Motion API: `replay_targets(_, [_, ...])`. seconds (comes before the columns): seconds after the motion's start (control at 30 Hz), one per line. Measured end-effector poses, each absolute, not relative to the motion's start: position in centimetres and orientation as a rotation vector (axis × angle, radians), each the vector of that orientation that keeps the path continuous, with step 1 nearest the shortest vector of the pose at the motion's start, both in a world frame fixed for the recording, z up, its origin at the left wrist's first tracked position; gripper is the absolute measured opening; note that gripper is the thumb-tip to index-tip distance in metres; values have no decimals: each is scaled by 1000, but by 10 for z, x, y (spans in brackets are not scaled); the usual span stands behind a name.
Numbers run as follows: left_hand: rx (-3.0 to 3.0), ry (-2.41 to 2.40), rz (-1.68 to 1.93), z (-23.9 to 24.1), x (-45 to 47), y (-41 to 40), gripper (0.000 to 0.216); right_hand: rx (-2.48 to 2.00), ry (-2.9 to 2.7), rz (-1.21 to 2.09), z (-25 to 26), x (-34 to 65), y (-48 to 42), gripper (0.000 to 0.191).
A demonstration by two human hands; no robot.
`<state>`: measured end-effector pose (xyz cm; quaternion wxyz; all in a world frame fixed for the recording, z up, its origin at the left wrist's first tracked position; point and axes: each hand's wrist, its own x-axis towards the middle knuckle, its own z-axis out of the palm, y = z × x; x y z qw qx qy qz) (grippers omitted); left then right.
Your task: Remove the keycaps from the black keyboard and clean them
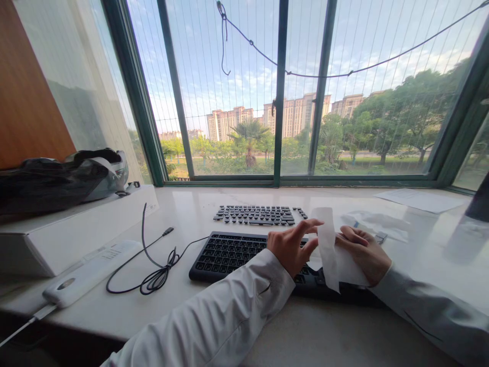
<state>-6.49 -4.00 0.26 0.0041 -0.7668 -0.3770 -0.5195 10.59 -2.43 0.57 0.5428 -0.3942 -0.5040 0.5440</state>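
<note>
A thin white tissue (327,250) hangs in folds above the right half of a black keyboard (229,257). My left hand (292,245) grips its left side between curved thumb and fingers, though the exact contact is partly hidden. On the other side, my right hand (364,252) is closed on the tissue with its fingers curled. The keyboard has its keycaps off, leaving dark switch positions exposed on the left part; hands and tissue cover much of its right part. Behind it, loose black keycaps (254,215) lie in keyboard-like rows.
A coiled black cable (158,278) lies left of the keyboard. Further left are a white power strip (91,272) and a white box (76,234) carrying a dark bag (57,181). Clear plastic (382,224) and a paper sheet (418,200) lie back right, below the window.
</note>
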Motion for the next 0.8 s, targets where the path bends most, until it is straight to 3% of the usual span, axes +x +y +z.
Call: replay_targets(0.8, [-2430,-1078,-1721,2,-63,-41,25,-1000,-1209,1302,0,109,-21,60])
